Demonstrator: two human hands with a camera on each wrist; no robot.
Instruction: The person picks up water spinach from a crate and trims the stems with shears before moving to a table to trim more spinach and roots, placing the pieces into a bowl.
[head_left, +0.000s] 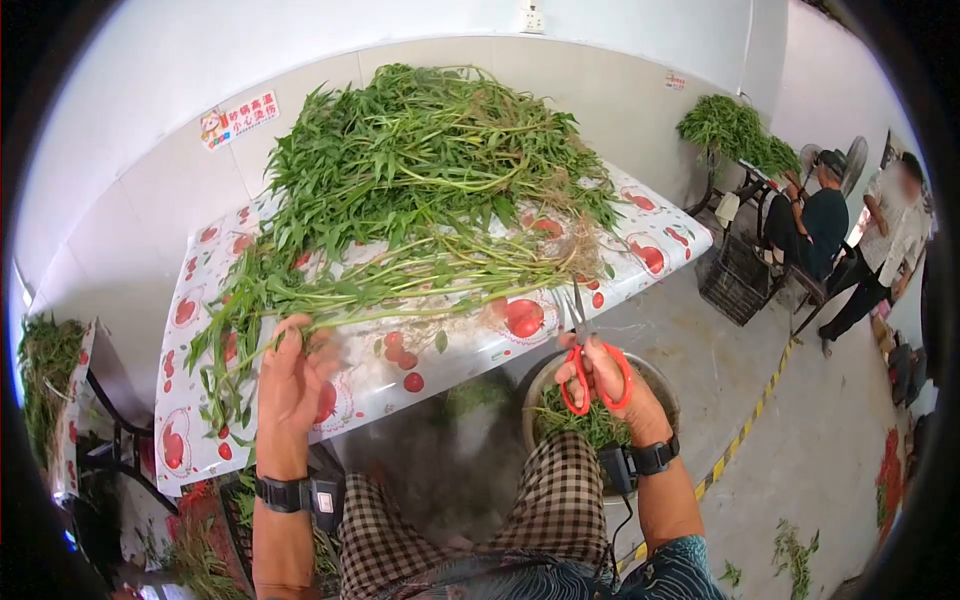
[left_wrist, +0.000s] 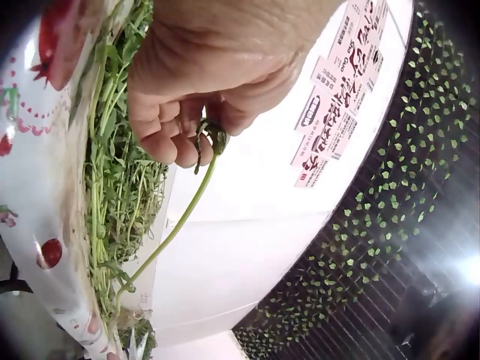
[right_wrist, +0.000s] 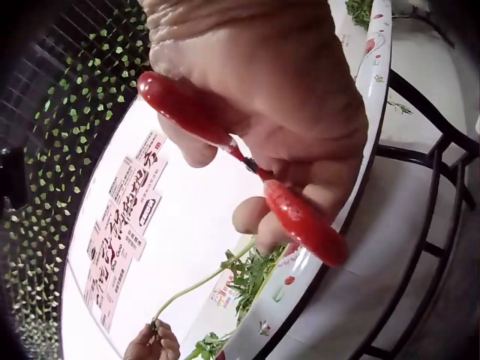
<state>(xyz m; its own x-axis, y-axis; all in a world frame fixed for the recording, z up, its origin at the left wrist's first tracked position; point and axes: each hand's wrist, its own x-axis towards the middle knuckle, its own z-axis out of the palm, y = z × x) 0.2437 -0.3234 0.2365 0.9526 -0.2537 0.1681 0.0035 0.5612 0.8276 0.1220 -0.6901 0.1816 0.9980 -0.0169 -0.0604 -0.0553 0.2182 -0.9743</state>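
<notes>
My left hand (head_left: 290,385) is over the front edge of the table, left of centre. Its thumb and fingers pinch the leafy tip of a long green plant stem (left_wrist: 184,217), which bends away across the left wrist view. In my right hand (head_left: 612,388) is a pair of red-handled scissors (head_left: 626,380), fingers through the loops. The blades point up toward the roots (head_left: 572,235) of the plants at the table's right. A large heap of leafy green plants (head_left: 400,150) lies on the table, with a looser row of stems in front of it.
A pomegranate-print cloth covers the table (head_left: 470,350). Beneath its right edge stands a metal basin (head_left: 530,400) holding cut greens. Two people are at the right, one seated near another plant-covered table and a black crate (head_left: 738,280). Plant scraps (head_left: 795,555) litter the floor.
</notes>
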